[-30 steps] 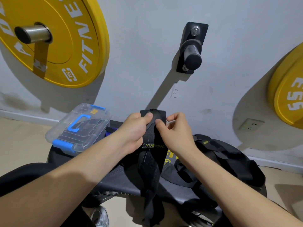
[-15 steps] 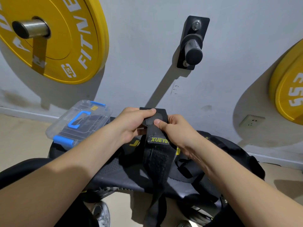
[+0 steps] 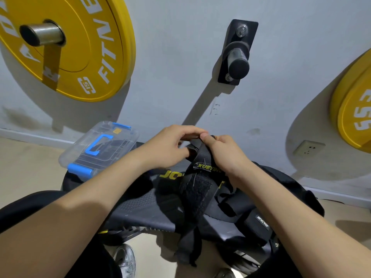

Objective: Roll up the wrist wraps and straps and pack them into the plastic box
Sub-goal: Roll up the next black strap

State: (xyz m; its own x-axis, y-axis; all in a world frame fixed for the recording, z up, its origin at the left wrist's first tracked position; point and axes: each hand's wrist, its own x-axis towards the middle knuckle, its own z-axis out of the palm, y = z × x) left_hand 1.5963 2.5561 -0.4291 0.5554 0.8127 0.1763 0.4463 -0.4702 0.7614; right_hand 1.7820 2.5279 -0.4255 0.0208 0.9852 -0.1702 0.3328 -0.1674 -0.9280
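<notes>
Black wrap (image 3: 197, 189) pinched at its top end by both grips, above the table (image 3: 140, 209).
One wrap: left grip (image 3: 170, 149) and right grip (image 3: 224, 155) each pinch its curled top, and the rest hangs over the table's near edge. One clear box (image 3: 124, 135), lid shut, sits far left on the table; its contents are unclear. A tangled strap pile (image 3: 259, 219) lies under the right forearm. Two yellow plates (image 3: 84, 47) and one peg (image 3: 237, 57) are on the wall.

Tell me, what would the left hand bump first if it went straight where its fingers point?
Its fingers point right, so the left hand would likely meet the right hand straight away, with only the pinched wrist wrap between them. Depth is unclear.
</notes>
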